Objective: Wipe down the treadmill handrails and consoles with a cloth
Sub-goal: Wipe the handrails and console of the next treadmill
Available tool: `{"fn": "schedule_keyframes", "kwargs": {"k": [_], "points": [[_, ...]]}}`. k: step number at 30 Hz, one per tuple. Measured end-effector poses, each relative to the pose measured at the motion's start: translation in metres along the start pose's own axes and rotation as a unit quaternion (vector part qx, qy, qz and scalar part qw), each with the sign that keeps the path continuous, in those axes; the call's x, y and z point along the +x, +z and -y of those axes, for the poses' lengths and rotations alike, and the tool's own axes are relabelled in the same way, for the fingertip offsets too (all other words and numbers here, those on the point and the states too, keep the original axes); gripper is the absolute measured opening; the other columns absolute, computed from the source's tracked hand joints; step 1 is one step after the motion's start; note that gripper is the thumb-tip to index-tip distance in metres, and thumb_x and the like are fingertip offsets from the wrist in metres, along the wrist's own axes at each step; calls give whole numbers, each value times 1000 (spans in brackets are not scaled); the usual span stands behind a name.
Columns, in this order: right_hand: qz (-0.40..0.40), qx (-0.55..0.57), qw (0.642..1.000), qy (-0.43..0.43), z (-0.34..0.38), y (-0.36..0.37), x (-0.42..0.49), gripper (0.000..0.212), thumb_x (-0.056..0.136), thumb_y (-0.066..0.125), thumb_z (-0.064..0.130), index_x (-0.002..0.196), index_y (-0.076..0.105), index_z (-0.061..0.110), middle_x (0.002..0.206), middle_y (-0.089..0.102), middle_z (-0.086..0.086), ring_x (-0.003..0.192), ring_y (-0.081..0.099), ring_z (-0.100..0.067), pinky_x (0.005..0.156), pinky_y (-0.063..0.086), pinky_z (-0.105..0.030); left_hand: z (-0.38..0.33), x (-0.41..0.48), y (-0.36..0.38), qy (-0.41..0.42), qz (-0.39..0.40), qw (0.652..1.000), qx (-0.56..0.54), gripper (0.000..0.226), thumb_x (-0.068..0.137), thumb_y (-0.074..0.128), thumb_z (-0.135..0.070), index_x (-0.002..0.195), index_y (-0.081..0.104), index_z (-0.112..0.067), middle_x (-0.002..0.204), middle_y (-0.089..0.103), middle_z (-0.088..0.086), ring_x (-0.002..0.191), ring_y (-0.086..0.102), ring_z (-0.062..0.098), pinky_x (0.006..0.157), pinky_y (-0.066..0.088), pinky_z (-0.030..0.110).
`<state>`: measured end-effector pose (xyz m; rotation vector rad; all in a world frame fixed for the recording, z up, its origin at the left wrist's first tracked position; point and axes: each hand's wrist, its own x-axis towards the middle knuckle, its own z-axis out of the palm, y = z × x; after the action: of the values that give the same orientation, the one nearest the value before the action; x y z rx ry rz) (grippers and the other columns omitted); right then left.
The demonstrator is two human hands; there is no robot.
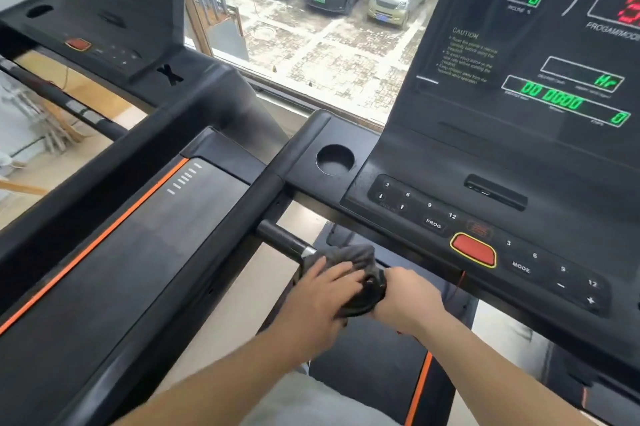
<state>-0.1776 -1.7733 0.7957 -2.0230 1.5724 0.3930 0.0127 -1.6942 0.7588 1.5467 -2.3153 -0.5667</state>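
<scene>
Console [540,155]: the largest thing in view, black, upright screen with green digits lit, and a sloping button panel at its foot.
Neighbouring treadmill [145,252]: left of the console, a dark belt with an orange stripe down its edge; its own screen stands at the far left.
Window [311,45]: between the two screens, left of the console; parked cars on wet paving show through it.
Floor [242,304]: pale and glossy, seen below the console in the gap between the two machines.
Arms: both bare, reaching forward from the bottom edge towards the console's lower left corner, forearms converging.
Handrail [282,239]: a short black bar with a silver band, jutting out under the console's left end; its near part is covered.
Left hand [320,294]: just below the console's left edge, palm down, fingers spread and bent over the top of the bar, holding the cloth against it.
Right hand [407,299]: directly below the console's red button, knuckles up, fingers curled tight round the dark bundle at the bar's near end. The two hands are close together, almost touching.
Cloth [351,257]: dark grey, wrapped over the handrail under the console's left end, bunched beneath both hands.
Cup holder [335,159]: a round recess in the console's left wing.
Red button [472,249]: yellow-rimmed, at the middle of the console's button panel.
</scene>
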Motion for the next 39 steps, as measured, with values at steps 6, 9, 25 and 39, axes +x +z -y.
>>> {"fn": "schedule_keyframes", "kwargs": {"k": [6,9,25,39], "points": [[2,-18,1000,16,3,4,1,18,71,63,26,87,68,19,78,71,-1,69,71,-22,64,61,-34,56,13,-54,-236,-112,965,34,48,85,68,-11,132,62,-21,149,56,-1,143,43,23,124,6,26],[6,-28,999,16,4,3,3,14,71,62,25,83,64,18,78,69,0,69,69,-23,61,57,-30,-6,24,-22,-272,-107,956,8,51,83,66,-16,133,60,-22,149,54,-1,147,36,21,127,3,38],[8,23,999,39,5,2,1,17,80,69,28,91,58,22,82,60,4,79,62,-21,60,50,-31,-34,41,-3,-129,2,990,53,35,73,53,-27,107,61,-25,119,67,-7,126,51,16,126,13,45],[42,91,987,127,11,-6,6,22,66,78,30,71,58,25,67,59,9,72,63,-18,52,42,-23,-14,102,-26,-152,213,951,167,26,91,47,-38,109,61,-25,111,72,4,109,65,28,98,36,41]]}}
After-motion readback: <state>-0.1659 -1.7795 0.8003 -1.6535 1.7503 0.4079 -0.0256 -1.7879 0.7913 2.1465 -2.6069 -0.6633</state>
